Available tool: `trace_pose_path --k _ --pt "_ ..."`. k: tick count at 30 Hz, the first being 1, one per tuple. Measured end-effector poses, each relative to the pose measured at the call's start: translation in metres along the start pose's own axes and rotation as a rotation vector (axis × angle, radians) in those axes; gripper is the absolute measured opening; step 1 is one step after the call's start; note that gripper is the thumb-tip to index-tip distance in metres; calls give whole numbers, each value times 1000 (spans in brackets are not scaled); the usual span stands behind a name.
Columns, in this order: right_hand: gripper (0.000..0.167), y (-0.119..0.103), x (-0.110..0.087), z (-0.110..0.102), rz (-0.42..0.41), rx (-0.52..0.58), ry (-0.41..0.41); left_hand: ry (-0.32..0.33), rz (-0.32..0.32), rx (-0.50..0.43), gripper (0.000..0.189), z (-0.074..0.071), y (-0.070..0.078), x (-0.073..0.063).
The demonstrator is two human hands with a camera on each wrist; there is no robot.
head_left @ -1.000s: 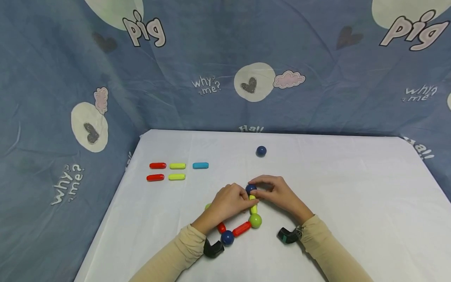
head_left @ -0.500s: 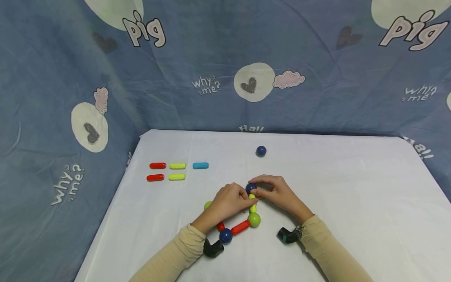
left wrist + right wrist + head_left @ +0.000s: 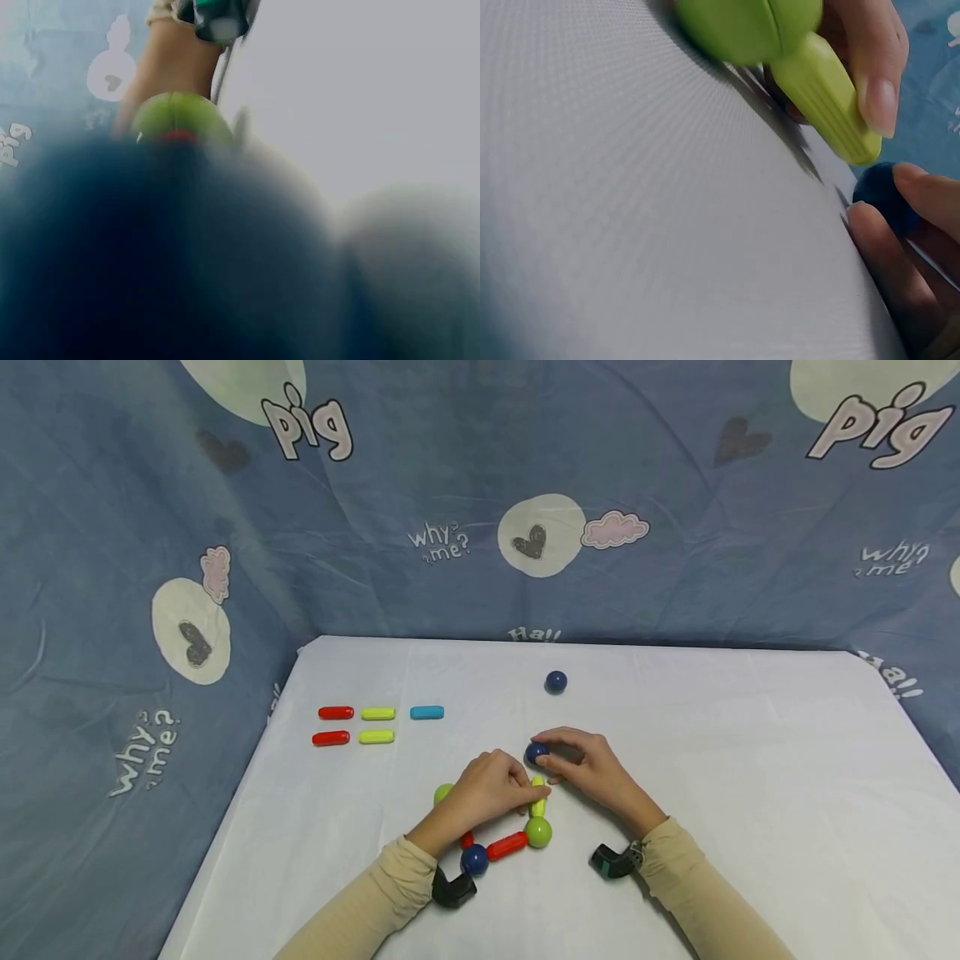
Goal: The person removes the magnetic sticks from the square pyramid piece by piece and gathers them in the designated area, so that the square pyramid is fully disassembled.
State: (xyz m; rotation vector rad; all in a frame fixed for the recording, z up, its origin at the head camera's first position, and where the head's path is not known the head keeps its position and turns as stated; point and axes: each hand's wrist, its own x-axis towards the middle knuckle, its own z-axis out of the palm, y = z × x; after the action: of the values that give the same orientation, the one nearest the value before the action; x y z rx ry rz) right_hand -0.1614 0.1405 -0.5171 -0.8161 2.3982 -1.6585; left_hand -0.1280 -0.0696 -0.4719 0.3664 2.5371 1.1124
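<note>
My left hand [image 3: 489,789] pinches a yellow-green rod [image 3: 537,807], whose near end is joined to a green ball [image 3: 538,832]. From that ball a red rod [image 3: 507,846] runs to a dark blue ball [image 3: 475,860]. Another red rod [image 3: 467,840] and green ball [image 3: 442,792] show partly beneath my left hand and forearm. Beyond the rod's far end, my right hand [image 3: 588,770] holds a second dark blue ball [image 3: 535,752] between thumb and fingers. A small gap separates this ball [image 3: 885,196] from the rod [image 3: 829,97] in the right wrist view.
Two red rods [image 3: 335,712], two yellow-green rods [image 3: 377,713] and one light blue rod [image 3: 427,712] lie at the back left. Near the back edge of the white table [image 3: 712,735] sits another dark blue ball [image 3: 556,682]. A patterned blue cloth [image 3: 465,593] hangs behind.
My right hand has drawn the dark blue ball slightly away from the yellow-green rod, toward the back. The near part of the joined chain has shifted a little left. My left hand stays nearly still.
</note>
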Motion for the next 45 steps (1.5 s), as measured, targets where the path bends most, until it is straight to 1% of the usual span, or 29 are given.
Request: trace_pose_path --k 3,5,7,14,17,20,25,29,31,37,41,45 --pt "33 -1 1 1 27 70 16 -7 19 3 32 0 -1 0" --pt "33 -1 2 1 37 71 20 -6 26 -5 31 -1 -2 0" --pt "32 -2 3 1 37 55 21 -6 27 -16 30 -1 -2 0" --pt "31 -2 4 1 -18 -129 65 -17 -10 -66 27 -3 -5 1" --pt "33 -3 5 1 -14 -141 68 -28 -20 -90 26 -5 -6 2" --pt "34 -4 5 1 -2 -157 72 -42 -14 -104 24 -7 -8 3" --pt "33 -4 4 -1 34 -169 107 -58 -5 -114 20 -7 -10 5" --pt "35 -4 3 -11 72 -144 160 -71 -7 -107 18 -6 -11 5" --pt "36 -3 3 -20 95 -105 196 -72 -1 -106 18 -5 -11 5" --pt "39 10 11 -48 210 -24 322 -61 11 -113 16 -5 -11 5" --pt "41 19 20 -57 257 -40 350 -57 11 -116 15 -5 -12 4" --pt "43 25 28 -60 251 -95 374 -58 17 -114 15 -4 -12 4"
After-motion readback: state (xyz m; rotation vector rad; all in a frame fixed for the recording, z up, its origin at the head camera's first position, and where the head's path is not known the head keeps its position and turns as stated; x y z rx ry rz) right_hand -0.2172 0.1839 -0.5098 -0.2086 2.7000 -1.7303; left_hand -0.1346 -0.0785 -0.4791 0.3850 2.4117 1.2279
